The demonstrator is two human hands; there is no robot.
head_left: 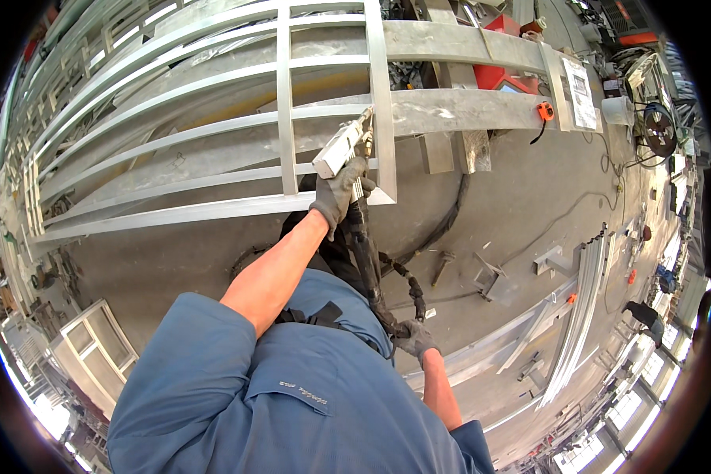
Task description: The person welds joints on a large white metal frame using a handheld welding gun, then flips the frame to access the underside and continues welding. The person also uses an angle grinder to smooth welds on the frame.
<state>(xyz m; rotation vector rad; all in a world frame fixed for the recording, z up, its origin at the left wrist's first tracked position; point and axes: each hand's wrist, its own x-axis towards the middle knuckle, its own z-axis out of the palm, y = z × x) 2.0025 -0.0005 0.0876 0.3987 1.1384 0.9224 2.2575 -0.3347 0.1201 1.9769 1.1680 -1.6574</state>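
Note:
My left hand [338, 195], in a dark grey glove, is closed around the grip of a handheld welding gun [340, 153] with a pale boxy body. The gun's nozzle points away from me, close to the end bar of a silvery metal frame [284, 87]; whether it touches cannot be made out. From the gun a thick black-wrapped cable [361, 246] runs back toward my body. Lower right, my right hand [416, 341], gloved too, is closed on that cable near my waist. Its fingertips are partly hidden.
Wide metal beams [466, 110] lie under and beyond the frame, with an orange tape measure [545, 111] and a paper sheet [580, 93] on them. Long metal profiles [574, 324] lie to the right. A hammer [442, 268] and a dark hose [448, 225] rest on the floor.

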